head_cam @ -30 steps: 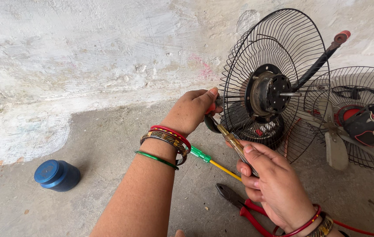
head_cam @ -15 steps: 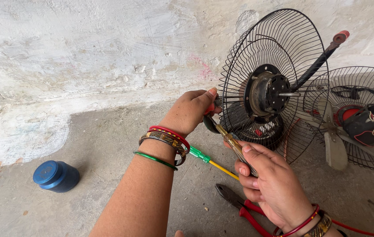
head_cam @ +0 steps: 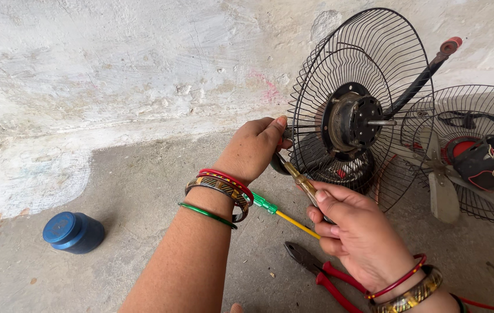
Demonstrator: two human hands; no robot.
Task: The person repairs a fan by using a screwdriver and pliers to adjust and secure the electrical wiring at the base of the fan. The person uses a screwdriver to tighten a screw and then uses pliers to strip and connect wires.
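The left hand (head_cam: pixel 255 148) is curled at the lower edge of the fan guard (head_cam: pixel 363 98), fingers closed on a small dark part there; what exactly that part is cannot be told. Red, patterned and green bangles (head_cam: pixel 219 194) sit on that wrist. The right hand (head_cam: pixel 357 232) is closed around the handle of a screwdriver (head_cam: pixel 300 181), whose brassy shaft runs up and left from the thumb to the dark part under the left hand, the tip meeting it.

The guard stands tilted on the concrete floor (head_cam: pixel 137 191) against a rough white wall (head_cam: pixel 113 64). The motor (head_cam: pixel 352 120) sits in its middle with a bare shaft poking out, and a black rod with a red cap (head_cam: pixel 427 72) rises to the upper right behind it.

A second screwdriver, green and yellow (head_cam: pixel 282 213), lies on the floor between the two forearms. Red-handled pliers (head_cam: pixel 319 269) lie just below the right hand. To the right stands a second fan (head_cam: pixel 467 156), with grey blades and a red and black hub. A blue jar (head_cam: pixel 73 233) lies well apart on the left.
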